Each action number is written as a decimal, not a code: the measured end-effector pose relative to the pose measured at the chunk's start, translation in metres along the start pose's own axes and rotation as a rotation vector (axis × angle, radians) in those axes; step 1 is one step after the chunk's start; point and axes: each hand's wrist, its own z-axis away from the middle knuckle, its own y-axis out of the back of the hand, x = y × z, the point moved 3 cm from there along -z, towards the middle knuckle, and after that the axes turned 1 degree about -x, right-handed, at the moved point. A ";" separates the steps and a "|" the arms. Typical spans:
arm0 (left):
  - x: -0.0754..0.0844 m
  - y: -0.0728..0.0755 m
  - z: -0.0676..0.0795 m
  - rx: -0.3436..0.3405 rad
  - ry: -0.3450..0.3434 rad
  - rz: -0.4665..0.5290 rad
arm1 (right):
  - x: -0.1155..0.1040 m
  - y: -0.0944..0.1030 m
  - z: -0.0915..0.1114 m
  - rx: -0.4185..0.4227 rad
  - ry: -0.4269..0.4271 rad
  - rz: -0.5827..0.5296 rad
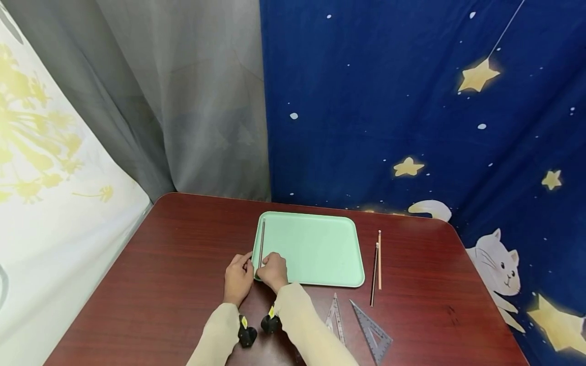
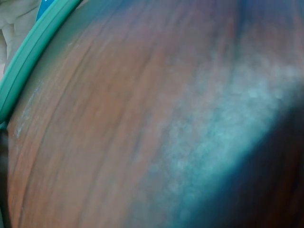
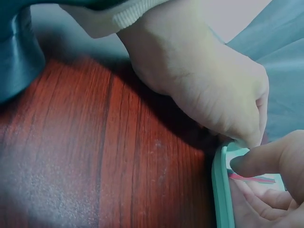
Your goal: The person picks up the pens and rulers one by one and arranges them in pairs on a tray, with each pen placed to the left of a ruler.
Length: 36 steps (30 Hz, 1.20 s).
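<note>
A mint-green tray (image 1: pixel 316 249) lies on the dark red table. Along its left side runs a slim dark pencil (image 1: pixel 262 239), whose near end meets my right hand (image 1: pixel 273 272). The right wrist view shows the thumb (image 3: pixel 254 161) of that hand on the end of the pencil (image 3: pixel 256 179), with the other fingers curled below. At the tray's near left corner, my left hand (image 1: pixel 238 279) holds the rim, its thumb side reaching over the edge; its other fingertips are hidden. Only table and a strip of green rim (image 2: pixel 40 47) show in the left wrist view.
Right of the tray lie a dark pencil (image 1: pixel 374 274) and a wood-coloured pencil (image 1: pixel 379 259), close together. Nearer the front are a clear set square (image 1: pixel 339 317) and a grey set square (image 1: pixel 372 330), the clear one partly behind my right sleeve. Curtains (image 1: pixel 220 101) hang behind the table.
</note>
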 end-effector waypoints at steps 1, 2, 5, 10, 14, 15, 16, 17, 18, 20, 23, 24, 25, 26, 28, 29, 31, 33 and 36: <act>0.000 0.000 0.000 0.000 0.000 0.000 | 0.000 0.001 0.000 0.000 0.000 0.001; 0.000 0.000 -0.001 -0.001 0.000 0.000 | -0.001 0.002 0.001 -0.001 0.001 0.001; 0.001 -0.001 -0.001 -0.004 0.001 0.000 | -0.001 0.004 0.001 -0.007 0.002 -0.003; 0.003 -0.002 -0.001 -0.005 -0.001 0.003 | 0.001 0.008 0.000 -0.033 -0.018 -0.053; 0.004 -0.004 -0.001 0.007 -0.011 0.006 | 0.004 0.014 -0.003 -0.036 -0.035 -0.079; 0.004 -0.004 -0.002 0.010 -0.013 0.008 | 0.005 0.016 -0.003 -0.035 -0.038 -0.082; 0.004 -0.005 -0.002 0.011 -0.014 0.007 | 0.005 0.017 -0.003 -0.033 -0.039 -0.085; 0.004 -0.004 -0.002 0.009 -0.010 0.011 | 0.006 0.019 -0.003 -0.031 -0.037 -0.090; 0.003 -0.004 -0.002 0.005 -0.005 0.009 | 0.007 0.021 -0.002 -0.031 -0.037 -0.100; 0.002 -0.004 -0.001 -0.004 0.005 0.004 | 0.009 0.023 0.000 -0.037 -0.047 -0.133; 0.000 -0.002 0.002 -0.018 0.018 -0.003 | 0.017 0.025 0.004 -0.047 -0.082 -0.238; -0.001 -0.001 0.002 -0.021 0.017 -0.004 | 0.020 0.026 0.005 -0.052 -0.098 -0.280; -0.001 -0.001 0.002 -0.021 0.017 -0.002 | 0.022 0.028 0.007 -0.055 -0.116 -0.318; -0.001 0.000 0.002 -0.021 0.016 -0.001 | 0.025 0.030 0.007 -0.055 -0.127 -0.352; -0.001 0.000 0.002 -0.022 0.014 0.010 | 0.030 0.036 0.009 -0.059 -0.139 -0.398; -0.002 0.001 0.002 -0.022 0.016 0.014 | 0.032 0.039 0.009 -0.064 -0.140 -0.412; -0.002 0.001 0.001 -0.022 0.024 0.019 | 0.035 0.045 0.010 -0.072 -0.137 -0.419; -0.002 0.001 0.001 -0.022 0.032 0.023 | 0.037 0.050 0.011 -0.085 -0.133 -0.417; -0.003 0.001 -0.001 -0.019 0.023 0.017 | 0.037 0.058 0.010 -0.093 -0.128 -0.400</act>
